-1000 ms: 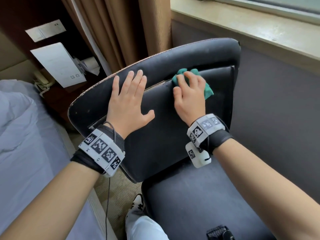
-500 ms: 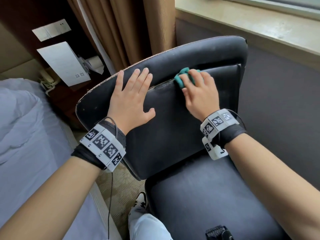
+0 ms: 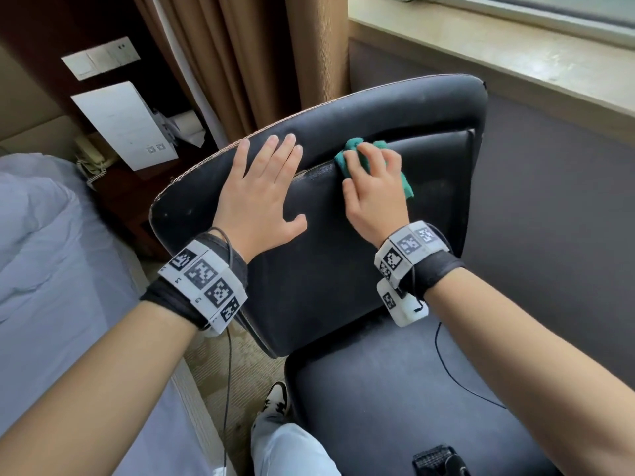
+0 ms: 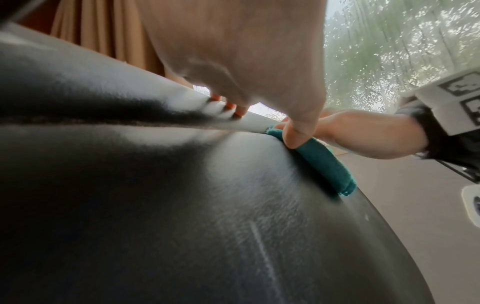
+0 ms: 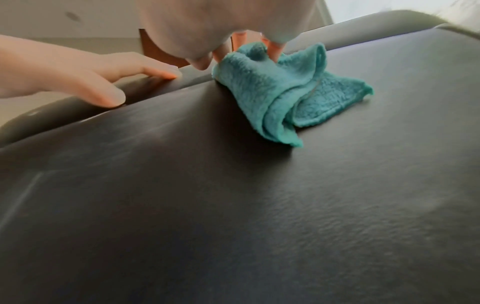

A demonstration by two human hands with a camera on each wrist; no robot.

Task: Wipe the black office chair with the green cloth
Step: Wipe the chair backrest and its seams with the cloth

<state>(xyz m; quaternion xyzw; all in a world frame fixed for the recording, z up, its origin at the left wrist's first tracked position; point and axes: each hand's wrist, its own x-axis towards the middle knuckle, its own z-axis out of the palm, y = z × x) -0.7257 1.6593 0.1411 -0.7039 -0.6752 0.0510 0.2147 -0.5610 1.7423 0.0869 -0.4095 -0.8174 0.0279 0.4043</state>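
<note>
From the head camera, the black office chair (image 3: 343, 262) stands between a bed (image 3: 58, 269) and a windowsill (image 3: 515, 53), its backrest tilted toward the viewer. The left hand (image 3: 261, 197) lies flat on the upper backrest, fingers straight and slightly spread, reaching onto the padded top roll. The right hand (image 3: 374, 190) sits just beside it, its fingers curled over the bunched green cloth (image 3: 350, 156), which is pressed into the seam under the top roll. Brown curtains (image 3: 247, 56) hang behind the chair, and a white sneaker (image 3: 275, 400) shows on the carpet below.

From the left wrist, the palm fills the top of the frame; the fingertips (image 4: 231, 107) touch the roll and the thumb rests on the leather. The cloth (image 4: 324, 162) lies just beyond, under the other hand (image 4: 363, 133).

From the right wrist, the fingers (image 5: 272, 51) pinch a raised fold of the cloth (image 5: 272, 92), the rest of it draped in folds on the backrest (image 5: 233, 205). The left hand (image 5: 64, 74) rests nearby, fingers extended.
</note>
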